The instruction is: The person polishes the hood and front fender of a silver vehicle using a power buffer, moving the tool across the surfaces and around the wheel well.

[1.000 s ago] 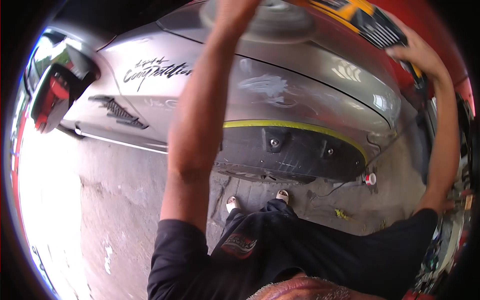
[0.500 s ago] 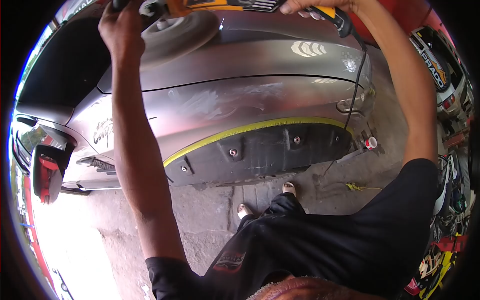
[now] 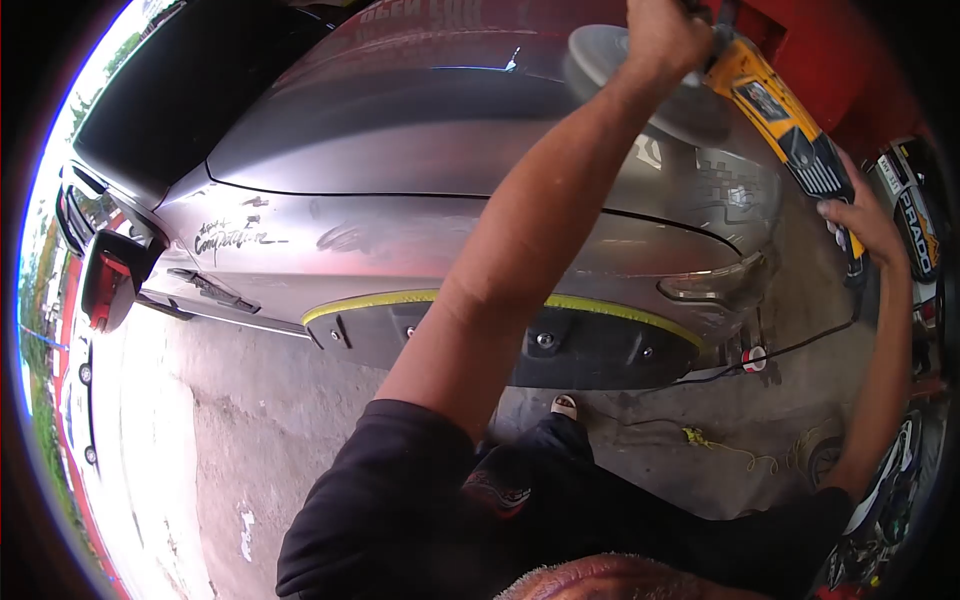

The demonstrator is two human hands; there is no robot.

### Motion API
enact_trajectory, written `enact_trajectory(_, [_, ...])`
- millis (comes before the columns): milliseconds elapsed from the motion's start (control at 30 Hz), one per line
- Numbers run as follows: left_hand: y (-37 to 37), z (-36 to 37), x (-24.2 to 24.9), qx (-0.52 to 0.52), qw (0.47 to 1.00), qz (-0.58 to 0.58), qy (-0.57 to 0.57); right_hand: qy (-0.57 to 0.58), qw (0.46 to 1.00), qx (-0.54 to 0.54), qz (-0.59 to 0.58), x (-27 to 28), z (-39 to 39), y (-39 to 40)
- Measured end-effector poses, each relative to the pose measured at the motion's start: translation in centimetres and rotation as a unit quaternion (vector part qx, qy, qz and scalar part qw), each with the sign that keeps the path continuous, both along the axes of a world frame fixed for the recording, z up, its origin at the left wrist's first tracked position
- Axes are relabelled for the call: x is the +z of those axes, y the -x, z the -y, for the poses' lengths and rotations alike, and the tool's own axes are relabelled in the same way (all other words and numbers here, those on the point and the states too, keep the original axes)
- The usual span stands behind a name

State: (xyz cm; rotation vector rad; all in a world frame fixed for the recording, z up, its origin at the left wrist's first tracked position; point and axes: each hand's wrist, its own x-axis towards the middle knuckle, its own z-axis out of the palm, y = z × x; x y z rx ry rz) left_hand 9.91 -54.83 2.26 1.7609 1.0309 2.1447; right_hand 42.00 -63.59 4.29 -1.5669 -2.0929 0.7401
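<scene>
A yellow and black power polisher (image 3: pixel 780 115) is at the upper right, over the front corner of a silver-grey car's hood (image 3: pixel 430 150). My left hand (image 3: pixel 668 38) is closed at its head end; the grip under the fingers is partly hidden. My right hand (image 3: pixel 868 218) wraps the rear handle. The round pale pad (image 3: pixel 597 58) looks blurred and lies at the hood surface, partly behind my left forearm. A dark power cord (image 3: pixel 815 340) runs from the rear handle down toward the floor.
Below the hood are the fender with black lettering (image 3: pixel 235 238), a headlight (image 3: pixel 715 285) and a black wheel-arch liner (image 3: pixel 600 355) edged in yellow-green. A side mirror (image 3: pixel 105 280) juts out at left. A red and white can (image 3: pixel 753 358) and yellow cord (image 3: pixel 735 452) lie on the concrete.
Both hands have carried the polisher from the upper middle of the hood rightward to its front corner, and its body now slants downward. The cord has swung right. My view has shifted.
</scene>
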Motion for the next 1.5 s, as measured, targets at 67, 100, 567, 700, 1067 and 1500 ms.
enact_trajectory(67, [-4.6, -0.9, 0.0, -0.009, 1.0, 0.001, 0.002, -0.012, 0.999, -0.027, -0.032, -1.6, -0.6, -4.8])
enact_trajectory(100, [-6.3, -1.1, -0.2, -0.022, 1.0, -0.004, 0.015, -0.007, 0.999, -0.038, -0.031, -1.9, -0.4, -6.5])
enact_trajectory(567, [-4.1, 7.1, -0.4, 0.02, 0.999, 0.016, 0.047, -0.079, 0.988, 0.13, -0.004, 0.1, 0.7, -6.3])
enact_trajectory(700, [5.8, 13.7, -0.2, 0.08, 0.995, 0.046, -0.049, -0.087, 0.974, 0.21, 0.001, 1.7, 1.4, 4.1])
enact_trajectory(1067, [33.2, 26.6, 0.4, 0.181, 0.974, 0.122, -0.063, -0.089, 0.917, 0.364, 0.139, 5.9, 7.7, 33.0])
enact_trajectory(1500, [36.5, 29.5, 1.9, 0.192, 0.979, -0.024, 0.072, -0.075, 0.925, 0.349, -0.131, -6.6, 15.3, 31.1])
